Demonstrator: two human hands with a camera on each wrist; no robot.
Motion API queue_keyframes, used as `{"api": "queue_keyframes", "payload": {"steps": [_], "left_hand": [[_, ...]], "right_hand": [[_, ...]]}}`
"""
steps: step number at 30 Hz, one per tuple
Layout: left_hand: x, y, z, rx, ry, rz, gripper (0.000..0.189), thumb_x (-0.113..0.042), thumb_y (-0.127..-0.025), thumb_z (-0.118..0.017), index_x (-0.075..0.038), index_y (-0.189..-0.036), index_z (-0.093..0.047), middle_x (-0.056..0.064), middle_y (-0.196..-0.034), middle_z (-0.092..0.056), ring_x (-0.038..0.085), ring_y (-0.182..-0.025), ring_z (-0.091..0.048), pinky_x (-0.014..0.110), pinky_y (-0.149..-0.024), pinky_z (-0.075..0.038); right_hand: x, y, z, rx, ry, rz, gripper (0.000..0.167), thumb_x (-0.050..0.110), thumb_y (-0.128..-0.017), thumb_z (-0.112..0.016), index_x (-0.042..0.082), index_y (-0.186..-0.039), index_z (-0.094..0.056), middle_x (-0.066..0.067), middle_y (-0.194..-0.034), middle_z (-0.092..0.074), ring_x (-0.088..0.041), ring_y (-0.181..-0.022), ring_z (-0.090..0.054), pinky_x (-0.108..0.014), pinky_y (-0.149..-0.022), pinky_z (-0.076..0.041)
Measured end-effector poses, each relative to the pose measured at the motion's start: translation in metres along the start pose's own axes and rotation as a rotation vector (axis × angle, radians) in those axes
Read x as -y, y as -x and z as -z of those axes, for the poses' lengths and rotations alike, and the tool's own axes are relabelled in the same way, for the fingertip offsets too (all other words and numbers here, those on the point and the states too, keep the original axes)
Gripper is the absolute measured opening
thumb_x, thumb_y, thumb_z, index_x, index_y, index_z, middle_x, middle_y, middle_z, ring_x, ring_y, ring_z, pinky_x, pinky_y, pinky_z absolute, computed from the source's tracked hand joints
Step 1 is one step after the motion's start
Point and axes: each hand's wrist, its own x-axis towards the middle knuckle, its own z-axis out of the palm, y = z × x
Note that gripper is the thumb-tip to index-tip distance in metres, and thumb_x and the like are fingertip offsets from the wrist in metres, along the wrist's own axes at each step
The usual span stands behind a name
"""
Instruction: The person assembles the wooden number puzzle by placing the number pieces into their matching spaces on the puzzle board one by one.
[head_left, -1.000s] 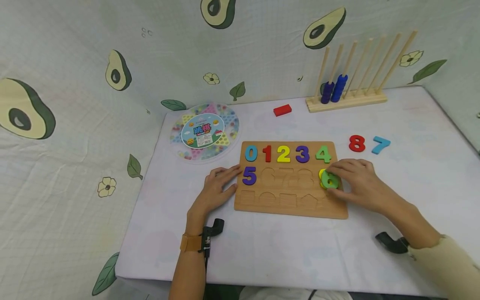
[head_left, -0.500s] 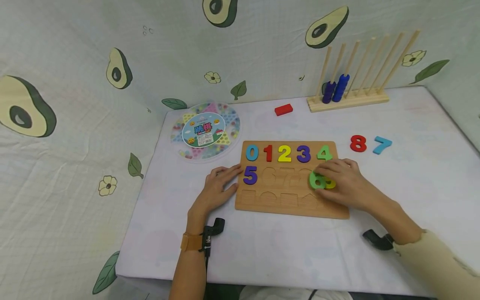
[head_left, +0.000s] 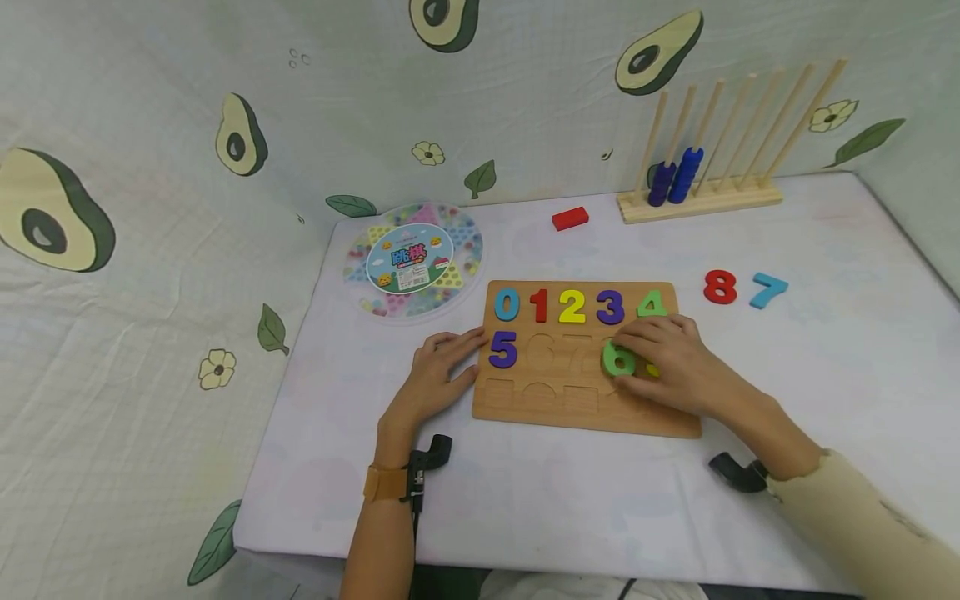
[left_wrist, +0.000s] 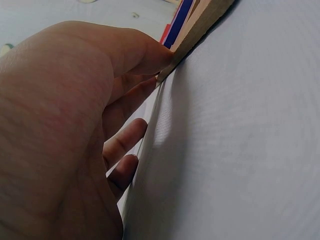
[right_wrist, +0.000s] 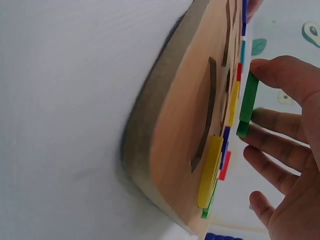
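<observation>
My right hand [head_left: 671, 367] pinches a green number 6 [head_left: 618, 359] by its edges, between thumb and fingers. In the right wrist view this green 6 [right_wrist: 248, 105] is tilted and raised off the wooden number board [head_left: 551, 407]. A yellow number piece [right_wrist: 210, 172] sits at the right end of the middle row, mostly hidden by the right hand in the head view. My left hand [head_left: 435, 375] rests at the board's left edge, thumb and fingertips touching it. On the board, the purple 5 [head_left: 503, 349] starts the middle row; pieces 0 to 4 fill the top row.
A red 8 [head_left: 720, 287] and a blue 7 [head_left: 768, 290] lie right of the board. Behind stand a red block [head_left: 570, 218] and a wooden peg rack [head_left: 701, 202] with blue beads. A round game box [head_left: 411, 260] lies back left.
My right hand has carried the green 6 leftward over the board, from above the yellow piece toward the middle row's fourth recess. The left hand has stayed at the board's edge.
</observation>
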Motion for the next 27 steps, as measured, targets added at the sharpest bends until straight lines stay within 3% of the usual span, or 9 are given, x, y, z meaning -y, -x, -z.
{"api": "queue_keyframes", "payload": {"steps": [14, 27], "left_hand": [[-0.002, -0.002, 0.004, -0.011, -0.001, 0.001, 0.051, -0.033, -0.100, -0.056, -0.030, -0.151, -0.048, -0.015, -0.157, -0.038, 0.023, -0.137, -0.031, 0.049, -0.107, -0.024], [0.001, 0.002, -0.001, 0.017, 0.003, 0.015, 0.051, -0.032, -0.100, -0.056, -0.033, -0.151, -0.047, -0.019, -0.156, -0.037, 0.022, -0.138, -0.029, 0.049, -0.109, -0.023]], "right_hand": [[0.008, -0.012, -0.004, 0.007, -0.014, 0.017, 0.048, 0.032, -0.081, -0.083, 0.005, -0.120, -0.071, -0.010, -0.122, -0.065, -0.035, -0.125, -0.047, -0.059, -0.103, -0.022], [0.020, -0.022, -0.014, 0.032, 0.018, 0.013, 0.052, 0.041, -0.080, -0.082, 0.008, -0.120, -0.072, -0.008, -0.121, -0.066, -0.032, -0.124, -0.049, -0.062, -0.106, -0.022]]}}
